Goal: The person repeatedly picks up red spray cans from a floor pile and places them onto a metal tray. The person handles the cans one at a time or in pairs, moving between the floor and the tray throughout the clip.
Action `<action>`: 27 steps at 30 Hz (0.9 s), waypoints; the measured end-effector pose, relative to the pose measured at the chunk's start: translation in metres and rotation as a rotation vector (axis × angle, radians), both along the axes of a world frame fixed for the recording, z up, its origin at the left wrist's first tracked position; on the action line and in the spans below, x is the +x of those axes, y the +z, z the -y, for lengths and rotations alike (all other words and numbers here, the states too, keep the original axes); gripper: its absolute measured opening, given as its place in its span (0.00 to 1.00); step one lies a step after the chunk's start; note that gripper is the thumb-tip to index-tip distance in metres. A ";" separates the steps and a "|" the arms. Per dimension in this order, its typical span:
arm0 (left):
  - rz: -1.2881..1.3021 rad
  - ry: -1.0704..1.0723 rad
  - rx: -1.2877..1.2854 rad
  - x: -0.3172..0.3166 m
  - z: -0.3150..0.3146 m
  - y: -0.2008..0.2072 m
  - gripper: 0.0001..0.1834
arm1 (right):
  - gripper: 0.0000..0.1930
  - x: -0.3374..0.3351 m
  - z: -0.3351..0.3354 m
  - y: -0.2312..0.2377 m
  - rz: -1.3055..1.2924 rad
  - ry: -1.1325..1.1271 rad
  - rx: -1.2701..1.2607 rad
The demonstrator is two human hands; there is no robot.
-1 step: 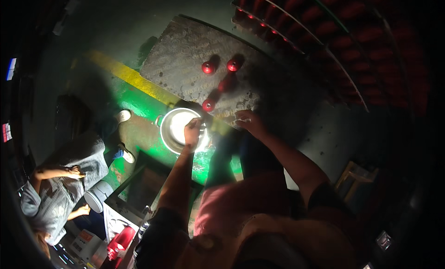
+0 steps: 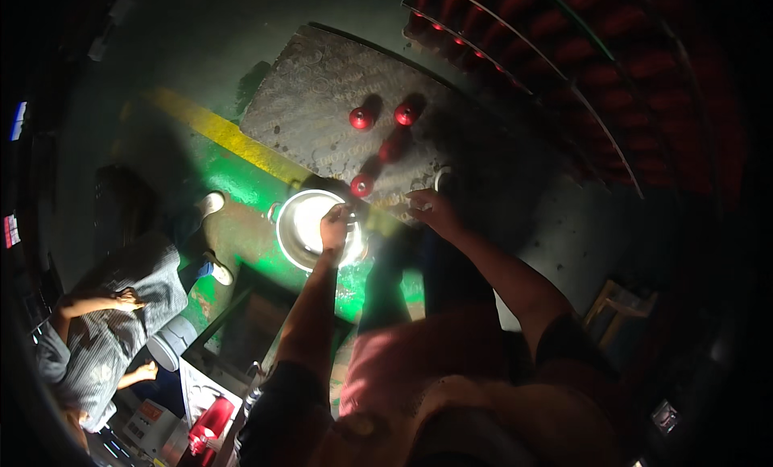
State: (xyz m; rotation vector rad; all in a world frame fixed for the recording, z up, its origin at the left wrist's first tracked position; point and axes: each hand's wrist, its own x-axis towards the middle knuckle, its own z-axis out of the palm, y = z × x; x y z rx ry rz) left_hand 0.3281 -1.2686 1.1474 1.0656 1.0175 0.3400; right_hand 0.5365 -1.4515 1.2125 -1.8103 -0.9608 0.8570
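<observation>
My left hand [image 2: 335, 228] is over the right part of a shiny metal pot [image 2: 283, 235] with side handles, its fingers closed. A small dark thing shows at the fingertips, but I cannot make out what it is. To the right, my right hand [image 2: 435, 212] is at the near edge of a grey printed board [image 2: 314, 84]; its fingers are bent, with thumb and forefinger apart, and nothing plainly shows between them. A pale curved thing [image 2: 442, 177] lies just beyond it. On the board stand several red round-topped cylinders, the nearest red cylinder [image 2: 362, 184] beside the pot.
At far right a dark rack [image 2: 580, 88] holds rows of red cylinders. A person in a striped apron [image 2: 133, 306] is at left, near a grey bucket [image 2: 171, 342]. A red cylinder [image 2: 211, 423] lies at lower left. A yellow stripe [image 2: 217, 137] crosses the green floor.
The view has shifted very slightly. The pale curved thing beyond my right hand shows more clearly; both hands stay nearly where they were.
</observation>
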 end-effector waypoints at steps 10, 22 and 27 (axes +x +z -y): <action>-0.274 0.288 0.684 0.122 -0.014 -0.274 0.08 | 0.23 0.131 -0.144 -0.267 0.431 0.476 0.251; 0.129 0.291 0.365 0.155 -0.061 -0.263 0.16 | 0.10 0.149 -0.190 -0.319 0.175 0.331 0.198; -0.151 0.161 0.496 0.202 -0.115 -0.249 0.31 | 0.30 0.180 -0.172 -0.286 -0.366 -0.089 0.023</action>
